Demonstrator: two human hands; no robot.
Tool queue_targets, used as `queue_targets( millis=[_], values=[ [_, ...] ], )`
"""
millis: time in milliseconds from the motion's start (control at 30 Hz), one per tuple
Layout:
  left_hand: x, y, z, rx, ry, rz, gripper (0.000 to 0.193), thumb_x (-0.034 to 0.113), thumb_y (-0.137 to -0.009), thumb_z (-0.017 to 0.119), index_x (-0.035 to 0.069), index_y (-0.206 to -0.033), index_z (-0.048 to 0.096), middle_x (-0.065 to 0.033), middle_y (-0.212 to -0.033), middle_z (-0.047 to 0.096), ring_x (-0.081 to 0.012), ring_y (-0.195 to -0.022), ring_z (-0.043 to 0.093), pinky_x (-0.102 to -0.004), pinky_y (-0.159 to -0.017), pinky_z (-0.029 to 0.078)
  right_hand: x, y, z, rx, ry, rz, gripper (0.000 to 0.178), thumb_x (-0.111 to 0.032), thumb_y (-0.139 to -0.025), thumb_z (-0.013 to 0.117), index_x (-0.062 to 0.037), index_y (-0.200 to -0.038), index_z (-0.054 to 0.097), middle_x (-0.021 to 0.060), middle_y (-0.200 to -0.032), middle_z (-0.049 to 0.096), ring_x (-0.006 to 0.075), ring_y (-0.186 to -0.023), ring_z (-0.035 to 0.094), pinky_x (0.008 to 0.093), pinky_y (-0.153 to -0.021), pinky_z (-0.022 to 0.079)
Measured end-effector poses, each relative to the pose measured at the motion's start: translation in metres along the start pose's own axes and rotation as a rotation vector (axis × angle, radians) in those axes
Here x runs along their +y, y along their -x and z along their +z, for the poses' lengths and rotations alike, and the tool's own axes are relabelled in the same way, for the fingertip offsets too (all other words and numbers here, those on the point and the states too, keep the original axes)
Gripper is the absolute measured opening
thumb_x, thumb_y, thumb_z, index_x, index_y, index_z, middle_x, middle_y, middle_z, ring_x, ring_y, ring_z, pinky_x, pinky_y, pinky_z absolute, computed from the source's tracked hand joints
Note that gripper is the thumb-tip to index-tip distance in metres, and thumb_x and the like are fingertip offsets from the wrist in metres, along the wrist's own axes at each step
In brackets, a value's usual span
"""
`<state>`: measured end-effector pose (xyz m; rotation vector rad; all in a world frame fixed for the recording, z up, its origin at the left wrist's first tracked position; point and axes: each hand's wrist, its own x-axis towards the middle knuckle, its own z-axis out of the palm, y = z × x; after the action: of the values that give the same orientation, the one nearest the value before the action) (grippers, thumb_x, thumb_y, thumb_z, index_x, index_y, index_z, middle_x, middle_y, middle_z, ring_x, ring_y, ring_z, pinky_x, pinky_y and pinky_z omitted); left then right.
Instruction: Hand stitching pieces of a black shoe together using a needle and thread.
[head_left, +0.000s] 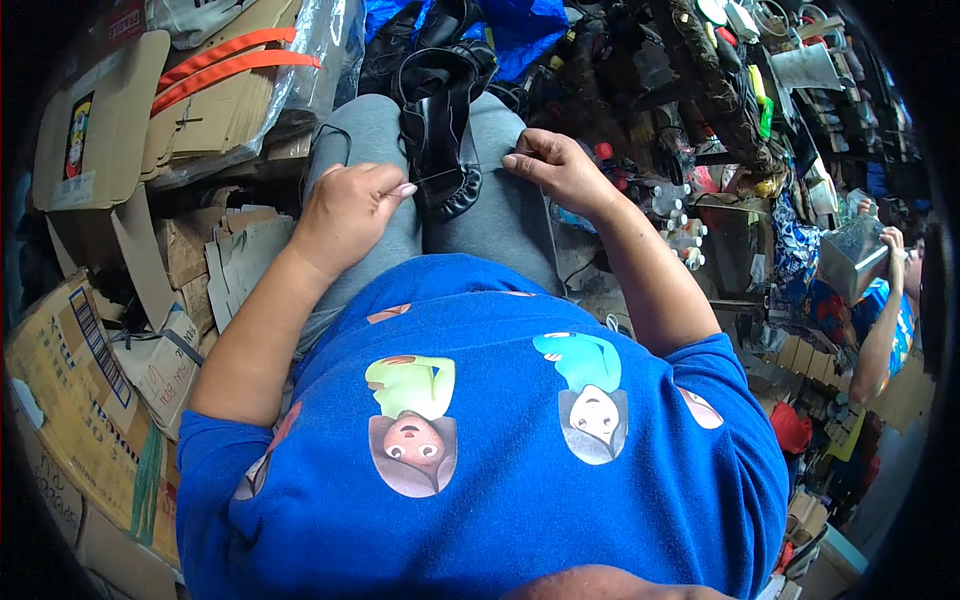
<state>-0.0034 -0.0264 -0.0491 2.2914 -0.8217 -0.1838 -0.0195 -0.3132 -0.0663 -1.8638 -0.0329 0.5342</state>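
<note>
Head: both hands pinch thread (440,178) at black shoe (440,130)

A cramped, cluttered repair workshop: flattened brown cardboard boxes (95,400) stack at one side, black leather pieces (440,120) lie ahead, and crowded tool shelves (840,100) stand opposite.

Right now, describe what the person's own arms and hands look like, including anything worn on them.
Both forearms are bare. Short sleeves of a bright blue T-shirt printed with cartoon figures end above each elbow. The left hand and right hand wear no gloves; no rings, watch or bracelet show. The left thumbnail looks pale and glossy, possibly polished.
</note>
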Motion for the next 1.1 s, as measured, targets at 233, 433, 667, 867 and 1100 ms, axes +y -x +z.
queue_targets(
  millis=[233,433,667,867,1100],
  values=[
    [0.000,-0.040,-0.013,0.120,0.136,0.189,0.021,0.014,-0.080,0.065,0.004,-0.098,0.063,-0.0133,-0.120,0.057,-0.0277,-0.111,0.055,-0.0328,-0.096,0.042,-0.018,0.012,-0.030,0.195,0.060,0.125,0.013,-0.015,-0.093,0.055,-0.0081,-0.103,0.060,-0.0035,-0.083,0.052,0.0050,-0.076,0.047,0.0215,-0.068,0.040],
    [-0.006,-0.089,0.013,-0.340,0.096,0.182,0.024,0.018,-0.077,0.068,0.002,-0.095,0.063,-0.0106,-0.096,0.059,-0.0250,-0.094,0.057,-0.0339,-0.085,0.044,-0.034,-0.014,-0.014,0.031,0.241,-0.191,0.013,-0.002,-0.084,0.062,-0.0028,-0.096,0.067,0.0020,-0.091,0.059,0.0103,-0.088,0.057,0.0255,-0.080,0.045],
    [-0.019,-0.098,0.019,-0.457,0.411,0.133,0.021,0.016,-0.076,0.070,0.000,-0.088,0.064,-0.0070,-0.086,0.056,-0.0194,-0.086,0.056,-0.0305,-0.079,0.043,-0.031,-0.017,-0.017,-0.073,0.459,-0.341,0.012,-0.002,-0.080,0.066,-0.0080,-0.089,0.069,0.0023,-0.083,0.057,0.0142,-0.082,0.059,0.0274,-0.073,0.048],
    [-0.020,-0.099,0.022,-0.453,0.500,0.074,0.020,0.016,-0.076,0.070,-0.001,-0.084,0.065,-0.0059,-0.083,0.057,-0.0171,-0.083,0.055,-0.0289,-0.077,0.043,-0.026,-0.020,-0.015,-0.094,0.422,-0.372,0.010,-0.004,-0.079,0.068,-0.0079,-0.088,0.068,0.0021,-0.082,0.058,0.0147,-0.081,0.058,0.0283,-0.071,0.047],
    [-0.020,-0.099,0.024,-0.460,0.490,0.071,0.018,0.015,-0.074,0.071,0.000,-0.082,0.065,-0.0051,-0.082,0.057,-0.0163,-0.081,0.056,-0.0287,-0.075,0.043,-0.026,-0.009,0.002,-0.146,0.212,-0.206,0.013,-0.014,-0.086,0.064,-0.0027,-0.091,0.064,0.0002,-0.084,0.058,0.0085,-0.083,0.052,0.0243,-0.077,0.042]
  ],
)
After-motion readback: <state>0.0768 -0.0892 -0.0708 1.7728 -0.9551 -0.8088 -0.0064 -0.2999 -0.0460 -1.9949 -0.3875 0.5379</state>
